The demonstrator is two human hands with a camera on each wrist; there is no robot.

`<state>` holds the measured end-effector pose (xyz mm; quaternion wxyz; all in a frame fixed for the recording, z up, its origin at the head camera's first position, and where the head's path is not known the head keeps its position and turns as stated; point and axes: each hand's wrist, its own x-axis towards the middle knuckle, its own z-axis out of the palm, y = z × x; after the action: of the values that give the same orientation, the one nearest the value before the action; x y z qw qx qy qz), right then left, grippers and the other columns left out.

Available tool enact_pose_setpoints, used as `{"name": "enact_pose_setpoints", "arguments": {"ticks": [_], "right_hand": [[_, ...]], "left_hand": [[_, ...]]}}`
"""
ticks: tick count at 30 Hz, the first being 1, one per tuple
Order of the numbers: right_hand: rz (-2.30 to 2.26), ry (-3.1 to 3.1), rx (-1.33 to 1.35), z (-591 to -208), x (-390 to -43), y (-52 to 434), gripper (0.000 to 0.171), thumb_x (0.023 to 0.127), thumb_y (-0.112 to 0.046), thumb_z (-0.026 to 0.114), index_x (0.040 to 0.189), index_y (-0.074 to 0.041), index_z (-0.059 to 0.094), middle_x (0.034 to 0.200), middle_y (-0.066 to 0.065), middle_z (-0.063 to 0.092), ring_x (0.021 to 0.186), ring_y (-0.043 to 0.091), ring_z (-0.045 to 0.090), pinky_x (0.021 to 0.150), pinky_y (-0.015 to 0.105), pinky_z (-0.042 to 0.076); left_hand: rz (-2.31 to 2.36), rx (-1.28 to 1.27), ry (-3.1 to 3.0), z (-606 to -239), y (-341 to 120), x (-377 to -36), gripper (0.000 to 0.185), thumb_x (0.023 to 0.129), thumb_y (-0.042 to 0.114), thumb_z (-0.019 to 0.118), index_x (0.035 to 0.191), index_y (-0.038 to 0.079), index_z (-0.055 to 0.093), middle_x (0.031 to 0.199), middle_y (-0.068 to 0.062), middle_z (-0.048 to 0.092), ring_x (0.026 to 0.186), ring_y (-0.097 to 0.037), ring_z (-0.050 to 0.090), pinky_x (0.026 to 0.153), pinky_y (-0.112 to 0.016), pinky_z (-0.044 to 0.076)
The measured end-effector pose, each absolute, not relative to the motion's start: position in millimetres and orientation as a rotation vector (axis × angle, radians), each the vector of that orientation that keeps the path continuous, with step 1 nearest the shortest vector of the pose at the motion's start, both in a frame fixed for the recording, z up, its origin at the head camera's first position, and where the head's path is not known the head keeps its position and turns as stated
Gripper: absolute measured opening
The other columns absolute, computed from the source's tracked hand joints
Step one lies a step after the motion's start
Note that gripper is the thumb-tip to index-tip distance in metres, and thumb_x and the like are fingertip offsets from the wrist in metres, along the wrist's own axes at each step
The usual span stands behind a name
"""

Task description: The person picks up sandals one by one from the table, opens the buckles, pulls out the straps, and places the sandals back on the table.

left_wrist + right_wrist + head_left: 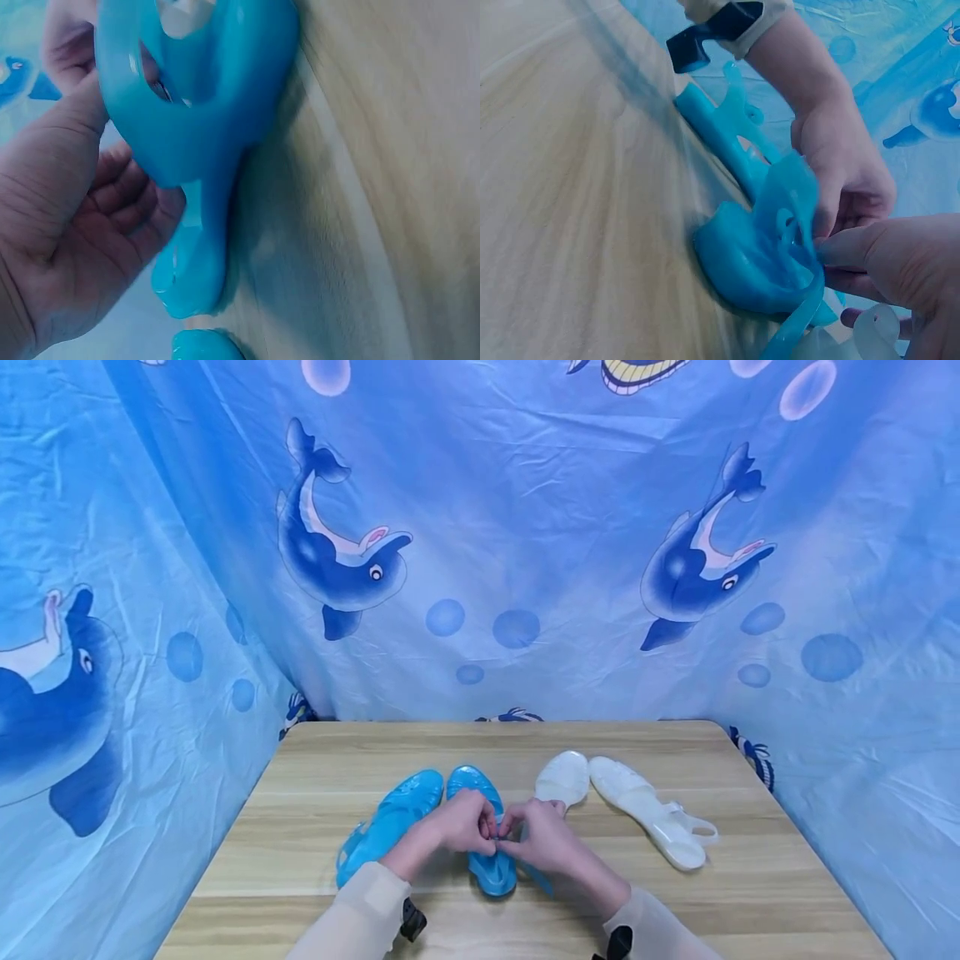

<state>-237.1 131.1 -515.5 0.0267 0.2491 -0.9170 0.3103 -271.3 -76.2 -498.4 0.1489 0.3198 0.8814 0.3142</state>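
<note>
Both hands, left hand point(463, 823) and right hand point(542, 837), pinch the blue sandal's point(480, 827) strap; soft, flexible jelly, probably light.

Bare wooden table point(247, 860) lies open at 9 o'clock of the left blue sandal point(390, 827) and at 6 o'clock of the white sandals point(645, 810). The dolphin-print curtain point(525, 568) walls the table from 9 through 12 to 3 o'clock.

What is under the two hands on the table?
Under the left hand and right hand lies a blue sandal; their fingers pinch its strap. Its middle part is covered, so the buckle cannot be seen.
</note>
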Motion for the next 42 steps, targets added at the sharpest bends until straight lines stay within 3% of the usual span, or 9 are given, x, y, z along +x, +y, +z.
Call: {"name": "enact_pose_setpoints", "arguments": {"ticks": [9, 17, 21, 25, 30, 34, 38, 42], "right_hand": [[1.009, -2.802, 0.773, -519, -237, 131, 0.018, 0.082, -0.023, 0.092, 0.083, -0.029, 0.074, 0.082, -0.02, 0.077, 0.094, 0.006, 0.07, 0.091, 0.055, 0.033], [1.083, -2.783, 0.739, -523, -237, 134, 0.015, 0.084, -0.019, 0.09, 0.083, -0.032, 0.082, 0.081, -0.024, 0.077, 0.096, 0.004, 0.07, 0.091, 0.055, 0.03], [0.972, -2.751, 0.908, -522, -240, 138, 0.011, 0.089, -0.022, 0.087, 0.089, -0.032, 0.084, 0.086, -0.023, 0.078, 0.095, 0.001, 0.068, 0.091, 0.048, 0.032], [0.725, -2.625, 1.256, -518, -249, 143, 0.006, 0.094, -0.02, 0.083, 0.097, -0.025, 0.083, 0.093, -0.018, 0.079, 0.091, -0.003, 0.069, 0.092, 0.036, 0.041], [0.484, -2.363, 1.567, -514, -259, 144, 0.008, 0.094, -0.019, 0.083, 0.102, -0.018, 0.081, 0.094, -0.01, 0.078, 0.09, 0.002, 0.07, 0.09, 0.026, 0.051], [0.484, -2.415, 1.511, -519, -259, 144, 0.007, 0.095, -0.024, 0.082, 0.101, -0.022, 0.08, 0.094, -0.013, 0.077, 0.091, 0.0, 0.069, 0.093, 0.031, 0.048], [0.666, -2.648, 1.332, -524, -255, 144, 0.006, 0.096, -0.031, 0.081, 0.101, -0.027, 0.081, 0.095, -0.019, 0.077, 0.094, -0.004, 0.067, 0.096, 0.04, 0.037], [0.885, -2.792, 1.168, -524, -253, 142, 0.005, 0.095, -0.035, 0.083, 0.095, -0.03, 0.082, 0.091, -0.025, 0.076, 0.09, -0.007, 0.067, 0.096, 0.043, 0.031]], "left_hand": [[0.796, 1.055, 2.574, -504, -72, -276, 0.023, 0.081, 0.017, 0.089, 0.069, 0.022, 0.07, 0.056, 0.015, 0.054, 0.051, 0.001, 0.05, 0.053, -0.014, 0.04], [0.923, 1.044, 2.619, -512, -74, -274, 0.012, 0.08, 0.016, 0.086, 0.075, 0.021, 0.077, 0.056, 0.017, 0.057, 0.051, 0.002, 0.053, 0.052, -0.015, 0.043], [1.001, 1.016, 2.577, -515, -76, -274, 0.008, 0.081, 0.013, 0.084, 0.078, 0.018, 0.078, 0.058, 0.016, 0.059, 0.052, 0.002, 0.055, 0.052, -0.015, 0.045], [1.036, 1.003, 2.525, -515, -78, -277, 0.009, 0.082, 0.012, 0.085, 0.078, 0.017, 0.078, 0.059, 0.015, 0.059, 0.052, 0.001, 0.054, 0.053, -0.015, 0.043], [1.028, 0.994, 2.505, -514, -82, -279, 0.012, 0.081, 0.01, 0.084, 0.076, 0.017, 0.076, 0.06, 0.015, 0.059, 0.053, 0.003, 0.052, 0.054, -0.014, 0.042], [1.031, 0.965, 2.487, -515, -85, -277, 0.008, 0.082, 0.01, 0.085, 0.081, 0.016, 0.079, 0.065, 0.015, 0.065, 0.058, 0.003, 0.057, 0.057, -0.015, 0.049], [1.037, 0.925, 2.441, -510, -88, -273, 0.004, 0.088, 0.013, 0.085, 0.09, 0.014, 0.083, 0.075, 0.011, 0.074, 0.067, 0.0, 0.066, 0.066, -0.018, 0.058], [0.997, 0.922, 2.431, -504, -90, -273, 0.007, 0.091, 0.017, 0.086, 0.097, 0.014, 0.085, 0.084, 0.007, 0.079, 0.074, 0.001, 0.069, 0.071, -0.018, 0.059]]}}
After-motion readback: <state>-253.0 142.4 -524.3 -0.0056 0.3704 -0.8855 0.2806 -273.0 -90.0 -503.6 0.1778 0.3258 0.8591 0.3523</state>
